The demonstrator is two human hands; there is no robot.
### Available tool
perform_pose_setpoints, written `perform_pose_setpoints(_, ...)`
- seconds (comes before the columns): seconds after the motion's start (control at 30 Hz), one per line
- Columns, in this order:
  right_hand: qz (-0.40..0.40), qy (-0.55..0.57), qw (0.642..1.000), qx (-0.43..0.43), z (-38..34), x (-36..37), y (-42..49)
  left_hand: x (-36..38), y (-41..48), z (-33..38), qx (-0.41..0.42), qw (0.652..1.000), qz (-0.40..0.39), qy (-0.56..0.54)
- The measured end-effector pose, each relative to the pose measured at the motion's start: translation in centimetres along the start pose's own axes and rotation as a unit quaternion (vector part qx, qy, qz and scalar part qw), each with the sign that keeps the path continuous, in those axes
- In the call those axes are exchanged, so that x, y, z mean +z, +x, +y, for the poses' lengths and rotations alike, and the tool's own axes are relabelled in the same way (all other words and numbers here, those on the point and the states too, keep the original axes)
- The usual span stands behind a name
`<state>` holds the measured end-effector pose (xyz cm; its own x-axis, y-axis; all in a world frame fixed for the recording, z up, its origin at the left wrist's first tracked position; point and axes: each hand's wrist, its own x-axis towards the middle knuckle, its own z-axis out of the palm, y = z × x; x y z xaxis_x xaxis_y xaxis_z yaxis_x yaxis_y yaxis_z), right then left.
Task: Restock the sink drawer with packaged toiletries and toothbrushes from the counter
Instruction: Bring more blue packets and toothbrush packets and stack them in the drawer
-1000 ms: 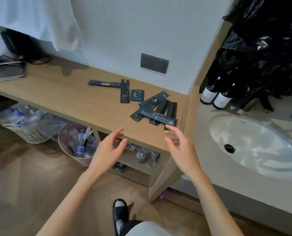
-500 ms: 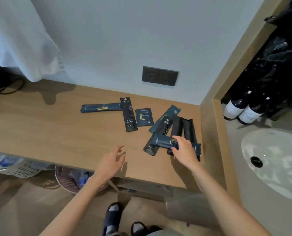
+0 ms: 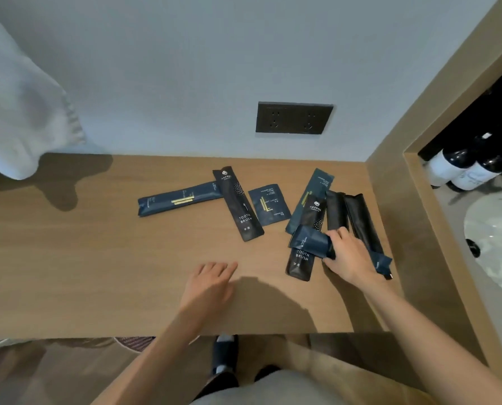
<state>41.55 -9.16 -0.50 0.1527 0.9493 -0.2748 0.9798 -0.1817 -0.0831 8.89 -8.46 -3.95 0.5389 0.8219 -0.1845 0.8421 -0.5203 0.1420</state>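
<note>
The right hand (image 3: 349, 258), merely reaching a moment ago, now pinches the blue packet (image 3: 309, 242) atop the pile at the counter's (image 3: 68, 258) right end, while the left hand (image 3: 211, 283) hovers loose-fingered, so collecting looks just begun.

Right hand (image 3: 351, 258) around a dark packet (image 3: 309, 242) on the wooden counter (image 3: 97, 273), left hand (image 3: 211, 287) relaxed nearby.

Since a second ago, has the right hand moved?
Yes. The right hand went forward past the counter edge onto the packet pile, gripping a blue packet.
</note>
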Motion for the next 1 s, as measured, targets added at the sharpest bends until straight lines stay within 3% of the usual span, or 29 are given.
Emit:
perform_pose_setpoints(0.1,0.001,0.027,1.0,0.014,-1.7,-0.5,-0.2,-0.9,1.1,-1.5,-0.009,0.999,0.048,-0.021)
perform_pose_setpoints(0.23,0.015,0.116,0.992,0.037,-4.7,-2.0,-0.2,-3.2,5.1,-5.8,-0.134,0.986,0.036,-0.091)
perform_pose_setpoints(0.33,0.026,0.161,0.986,0.033,-6.7,-3.0,0.0,-4.1,8.5,-9.1,-0.175,0.984,0.021,-0.034)
perform_pose_setpoints(0.53,0.042,0.179,0.983,0.024,-9.0,-4.5,0.5,-3.8,12.6,-12.4,-0.152,0.985,-0.057,0.066)
perform_pose_setpoints(0.7,0.049,0.206,0.977,0.031,-9.5,-5.1,0.5,-3.1,11.8,-13.5,-0.118,0.987,-0.022,0.109)
perform_pose_setpoints(1.0,0.065,0.334,0.938,0.065,-10.9,-6.0,0.1,-5.5,9.7,-14.5,-0.147,0.988,0.028,0.034)
